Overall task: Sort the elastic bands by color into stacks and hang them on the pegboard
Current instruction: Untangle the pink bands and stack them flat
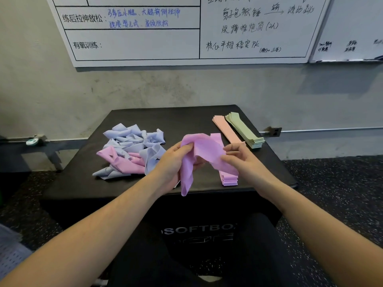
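Both my hands hold one purple-pink elastic band (202,149) above the black soft box (87,183). My left hand (176,160) grips its left end, and a loose tail hangs down past the box's front edge. My right hand (238,156) pinches its right edge. Under the band lies a flat stack of purple-pink bands (229,179). At the back right lie a flat salmon-pink stack (226,129) and a green stack (245,130) side by side. On the left sits a tangled heap of light-blue bands (132,137) mixed with purple-pink ones (122,160).
A whiteboard (186,27) with handwriting hangs on the grey wall behind the box, and a second board (352,38) stands at the right. A pipe with a wall socket (274,131) runs along the wall. Speckled dark flooring surrounds the box. No pegboard shows.
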